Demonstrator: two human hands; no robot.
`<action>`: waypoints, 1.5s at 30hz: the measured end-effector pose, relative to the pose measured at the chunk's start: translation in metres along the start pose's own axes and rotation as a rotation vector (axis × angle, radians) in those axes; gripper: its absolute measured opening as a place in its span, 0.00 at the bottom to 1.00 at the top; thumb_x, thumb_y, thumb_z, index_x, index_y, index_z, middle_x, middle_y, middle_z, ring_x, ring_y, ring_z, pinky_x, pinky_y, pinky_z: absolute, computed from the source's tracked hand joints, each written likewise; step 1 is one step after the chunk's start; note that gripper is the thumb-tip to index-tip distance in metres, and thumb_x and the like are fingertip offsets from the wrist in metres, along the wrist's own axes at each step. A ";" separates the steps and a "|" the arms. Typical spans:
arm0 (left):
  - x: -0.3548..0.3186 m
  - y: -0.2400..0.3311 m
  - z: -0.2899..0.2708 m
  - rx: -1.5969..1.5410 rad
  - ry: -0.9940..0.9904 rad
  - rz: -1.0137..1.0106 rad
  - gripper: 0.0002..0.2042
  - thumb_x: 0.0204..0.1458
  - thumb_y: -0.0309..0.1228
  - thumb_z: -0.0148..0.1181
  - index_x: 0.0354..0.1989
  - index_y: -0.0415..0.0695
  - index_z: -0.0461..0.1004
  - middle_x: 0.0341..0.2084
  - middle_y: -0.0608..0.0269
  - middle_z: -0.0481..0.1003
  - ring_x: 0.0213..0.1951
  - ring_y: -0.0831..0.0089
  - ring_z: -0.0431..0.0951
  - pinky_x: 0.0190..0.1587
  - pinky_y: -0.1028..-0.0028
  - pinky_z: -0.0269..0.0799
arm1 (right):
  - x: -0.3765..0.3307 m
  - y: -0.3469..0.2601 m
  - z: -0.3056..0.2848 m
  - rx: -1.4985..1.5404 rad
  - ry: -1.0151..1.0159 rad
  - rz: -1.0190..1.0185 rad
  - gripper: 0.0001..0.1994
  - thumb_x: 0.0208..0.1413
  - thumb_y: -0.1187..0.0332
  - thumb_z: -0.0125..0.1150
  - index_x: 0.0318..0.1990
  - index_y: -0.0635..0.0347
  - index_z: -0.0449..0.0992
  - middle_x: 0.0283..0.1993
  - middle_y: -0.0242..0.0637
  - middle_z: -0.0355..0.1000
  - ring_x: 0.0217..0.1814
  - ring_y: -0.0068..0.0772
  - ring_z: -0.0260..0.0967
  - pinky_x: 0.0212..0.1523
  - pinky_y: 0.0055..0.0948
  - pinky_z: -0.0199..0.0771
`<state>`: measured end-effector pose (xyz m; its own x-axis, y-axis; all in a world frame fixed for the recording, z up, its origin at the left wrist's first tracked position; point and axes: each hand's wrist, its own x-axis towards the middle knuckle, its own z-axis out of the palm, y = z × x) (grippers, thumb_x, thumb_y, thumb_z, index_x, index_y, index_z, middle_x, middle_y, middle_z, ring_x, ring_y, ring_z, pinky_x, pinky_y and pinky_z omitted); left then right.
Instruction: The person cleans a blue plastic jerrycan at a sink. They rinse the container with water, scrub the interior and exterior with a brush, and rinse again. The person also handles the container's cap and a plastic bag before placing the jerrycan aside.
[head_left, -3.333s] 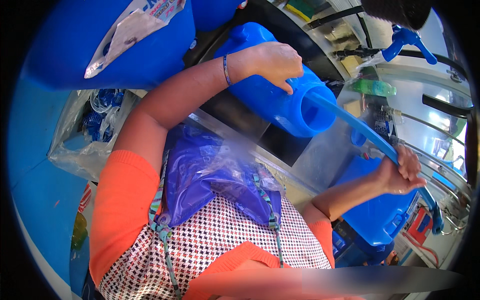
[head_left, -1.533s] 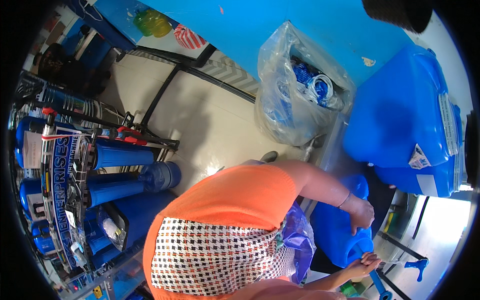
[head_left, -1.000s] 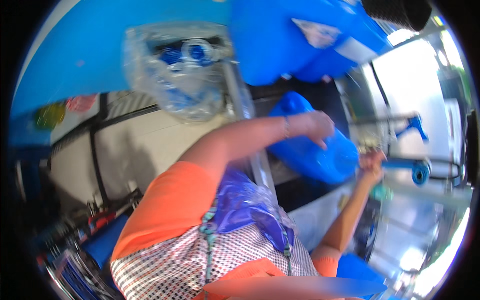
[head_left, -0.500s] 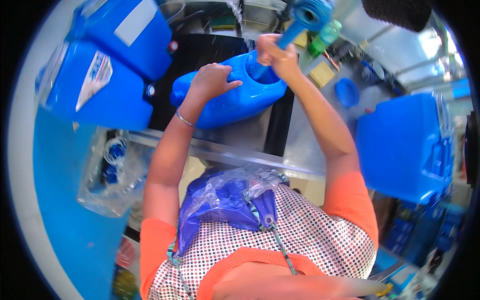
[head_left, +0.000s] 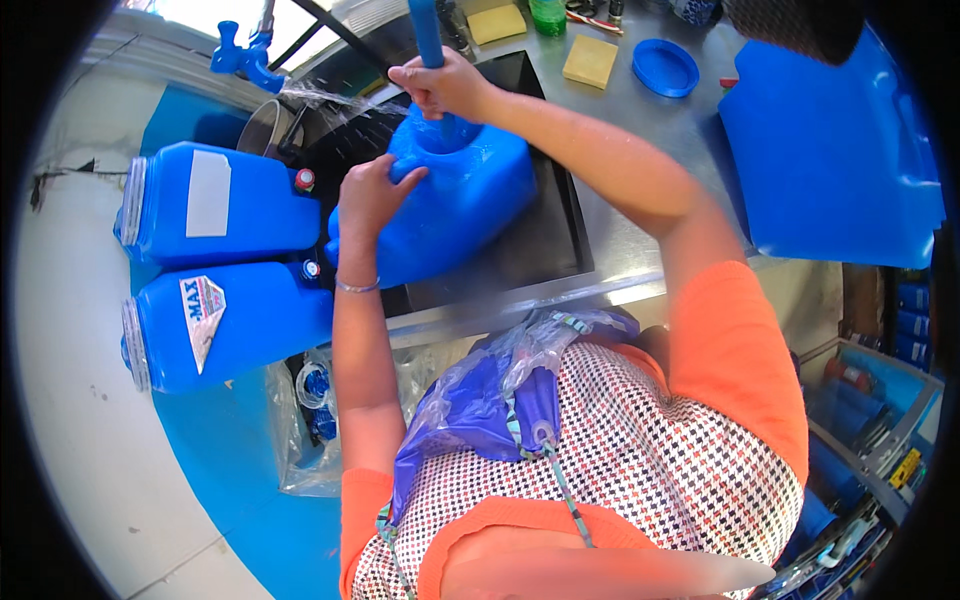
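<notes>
A large blue plastic water jug (head_left: 480,200) lies tilted in the black sink (head_left: 570,210), its wide mouth facing up. My left hand (head_left: 370,205) rests on the jug's left side beside the mouth, thumb apart, and steadies it. With my right hand (head_left: 445,85) closed around it, a blue stick (head_left: 425,35) runs down into the mouth. The stick's lower end is hidden inside the jug; its top is cut off by the frame edge. From the blue faucet (head_left: 245,60), water sprays toward the jug's mouth.
Two blue jugs (head_left: 255,205) lie on their sides at the left, and another blue jug (head_left: 830,150) stands at the right. On the metal counter are a yellow sponge (head_left: 590,62), a blue round lid (head_left: 665,68) and a green bottle (head_left: 548,15). A clear plastic bag (head_left: 300,440) hangs low at left.
My view has turned, bringing the faucet into sight. The stick has gone deeper into the jug, with my right hand now close to the mouth. My left hand stays on the jug.
</notes>
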<state>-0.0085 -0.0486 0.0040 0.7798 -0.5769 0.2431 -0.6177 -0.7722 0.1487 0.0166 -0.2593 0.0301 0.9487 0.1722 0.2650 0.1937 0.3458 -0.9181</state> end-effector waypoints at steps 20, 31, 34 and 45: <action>-0.001 -0.003 0.003 0.043 -0.105 0.034 0.24 0.46 0.50 0.68 0.26 0.36 0.77 0.20 0.45 0.75 0.25 0.51 0.78 0.28 0.63 0.72 | 0.018 0.008 -0.007 -0.190 0.319 -0.208 0.22 0.57 0.54 0.64 0.17 0.59 0.72 0.14 0.31 0.65 0.13 0.24 0.62 0.16 0.26 0.59; 0.023 0.013 0.004 0.124 -0.136 -0.089 0.28 0.48 0.55 0.63 0.35 0.35 0.78 0.26 0.43 0.78 0.33 0.48 0.80 0.37 0.58 0.76 | -0.021 -0.037 -0.028 0.243 0.502 -0.168 0.12 0.59 0.61 0.60 0.28 0.57 0.73 0.22 0.33 0.68 0.23 0.25 0.69 0.22 0.24 0.66; 0.026 0.020 0.008 0.088 -0.188 -0.126 0.27 0.50 0.55 0.61 0.33 0.37 0.77 0.29 0.44 0.79 0.37 0.48 0.80 0.41 0.56 0.75 | -0.038 -0.097 -0.071 0.050 0.568 -0.265 0.11 0.59 0.60 0.60 0.29 0.57 0.73 0.22 0.33 0.68 0.23 0.26 0.69 0.23 0.25 0.66; 0.059 0.000 0.063 -0.152 -0.035 -0.391 0.30 0.54 0.40 0.61 0.58 0.34 0.57 0.38 0.36 0.76 0.40 0.49 0.80 0.43 0.58 0.76 | -0.162 -0.243 -0.262 -0.906 0.980 -0.093 0.11 0.59 0.60 0.59 0.33 0.58 0.71 0.25 0.34 0.69 0.25 0.26 0.69 0.26 0.26 0.68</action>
<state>0.0439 -0.0997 -0.0422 0.9598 -0.2590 0.1080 -0.2806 -0.8881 0.3641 -0.1184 -0.6131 0.1332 0.6358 -0.6784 0.3681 0.0015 -0.4759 -0.8795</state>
